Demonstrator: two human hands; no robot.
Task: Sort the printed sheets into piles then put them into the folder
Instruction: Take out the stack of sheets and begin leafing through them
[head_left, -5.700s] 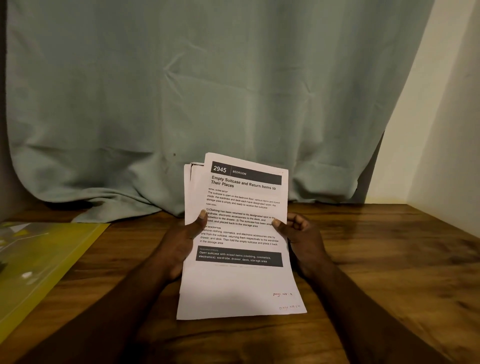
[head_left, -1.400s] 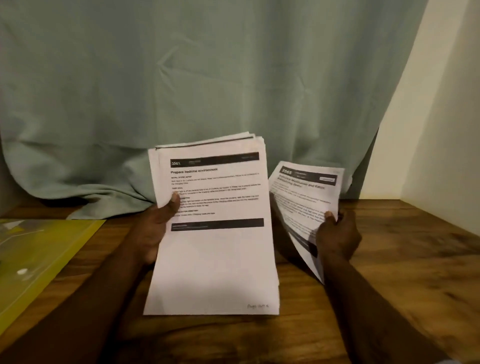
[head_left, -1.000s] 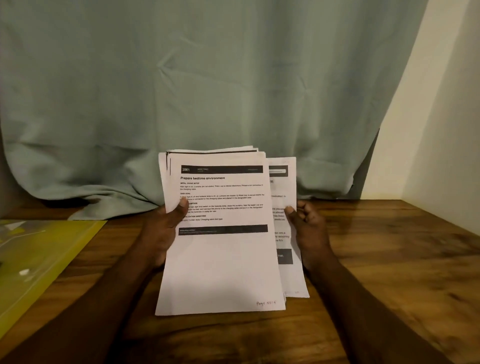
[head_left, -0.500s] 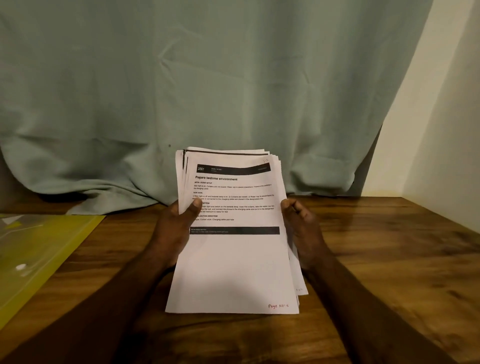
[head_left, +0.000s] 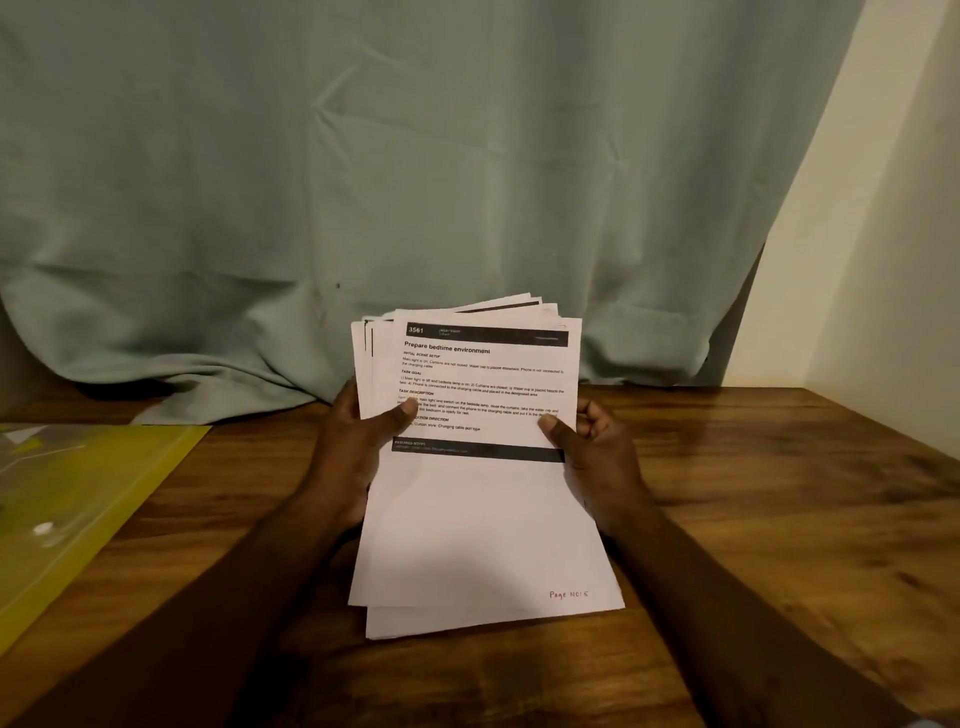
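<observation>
**Stack of printed sheets gripped in both hands above the table's middle**

A stack of printed sheets (head_left: 467, 625) is held, tilted up towards the camera, over the middle of the wooden table (head_left: 789, 519). Whether its lower edge touches the wood cannot be told. The top sheet (head_left: 483, 525) is white, with a black header bar numbered 3561, the title "Prepare bedtime environment", a second dark bar halfway down and a red handwritten page note at the lower right corner. The sheets beneath are fanned unevenly, so their corners show at the top and bottom.

The left hand (head_left: 349, 452) is closed on the stack's left edge, with the thumb laid across the print. The right hand (head_left: 597, 460) pinches the right edge under its thumb, the other fingers curled behind.

A yellow-green folder (head_left: 78, 499) lies flat at the table's left edge, well apart from the stack. Bare wood is seen between folder and stack and out to the right edge. A pale green curtain (head_left: 415, 182) is draped along the back edge, and a cream wall (head_left: 862, 270) borders the right side.
</observation>
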